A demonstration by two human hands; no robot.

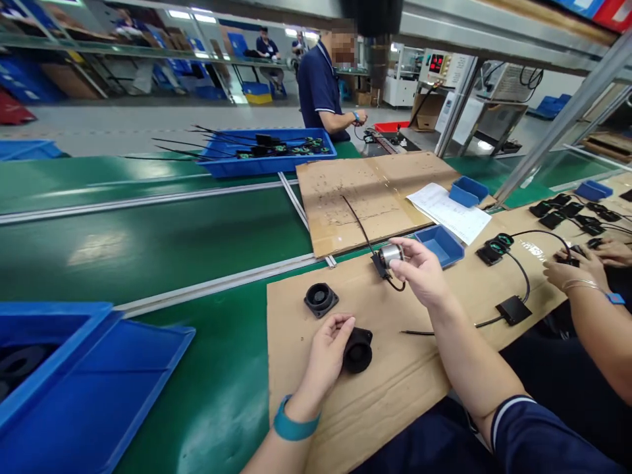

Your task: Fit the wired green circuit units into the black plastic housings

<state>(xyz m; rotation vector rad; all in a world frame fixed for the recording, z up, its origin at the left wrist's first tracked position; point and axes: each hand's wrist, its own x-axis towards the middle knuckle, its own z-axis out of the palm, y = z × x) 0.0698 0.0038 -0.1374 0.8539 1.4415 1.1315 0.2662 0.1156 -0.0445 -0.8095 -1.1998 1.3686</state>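
My right hand [422,273] pinches a silver cylindrical motor [391,255] between thumb and fingers, raised over the cardboard. A small black block [379,265] with black cable hangs at the motor's left side. My left hand [328,345], fingers closed, grips the left edge of a black square-flanged housing [359,350] with a round opening; part of the housing is hidden behind the hand. Just beyond it, a second black housing [320,299] lies on the cardboard sheet [291,382], apart from both hands.
Blue bins stand at left [148,368] and far back [276,161], the latter holding cabled parts. A small blue tray [439,245] and a paper [447,210] lie beyond my right hand. A co-worker's hands [577,270] handle cabled parts at right; another person stands across the bench.
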